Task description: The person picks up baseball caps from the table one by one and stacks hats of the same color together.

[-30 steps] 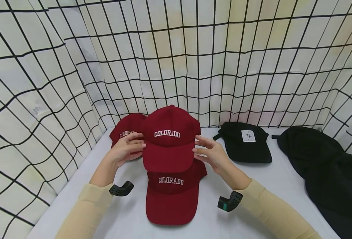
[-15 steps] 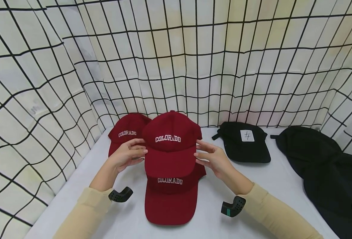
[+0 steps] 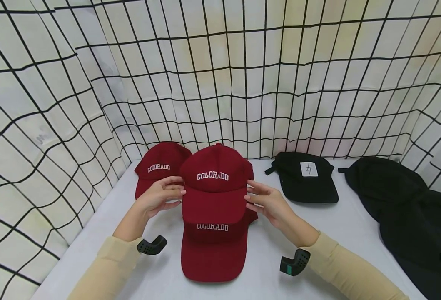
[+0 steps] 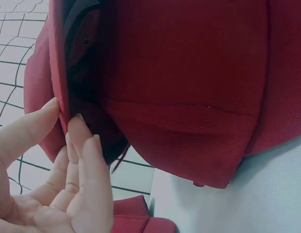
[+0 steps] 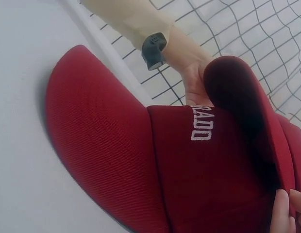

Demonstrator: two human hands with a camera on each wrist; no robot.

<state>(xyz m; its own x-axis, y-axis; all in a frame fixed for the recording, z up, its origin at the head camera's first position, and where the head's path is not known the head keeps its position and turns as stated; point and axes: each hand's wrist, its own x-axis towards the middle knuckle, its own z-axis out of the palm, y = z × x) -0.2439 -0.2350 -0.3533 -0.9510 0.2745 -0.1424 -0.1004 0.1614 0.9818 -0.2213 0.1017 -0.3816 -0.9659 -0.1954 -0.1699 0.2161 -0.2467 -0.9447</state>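
Both hands hold a red baseball cap (image 3: 214, 204) lettered COLORADO by the two sides of its brim. On the left edge, the left hand (image 3: 160, 196) pinches the brim between thumb and fingers, as the left wrist view shows. At the opposite edge the right hand (image 3: 267, 202) grips with its thumb and fingertips (image 5: 282, 208). Under and in front of it lies a second red COLORADO cap (image 3: 214, 258), its lettering partly covered by the held cap's brim. Behind the left hand sits another red cap (image 3: 160, 160), partly hidden by the held one.
A black cap (image 3: 310, 187) with a white marked label (image 3: 309, 169) lies at the back right. More black caps (image 3: 411, 216) overlap along the right side. A black grid net (image 3: 242, 83) over pale sheeting encloses the white table (image 3: 160, 275) at the back and sides.
The held cap has come down and slightly right, over the front cap's crown, and covers more of its lettering. Both hands have moved down with it. The other caps stay put.
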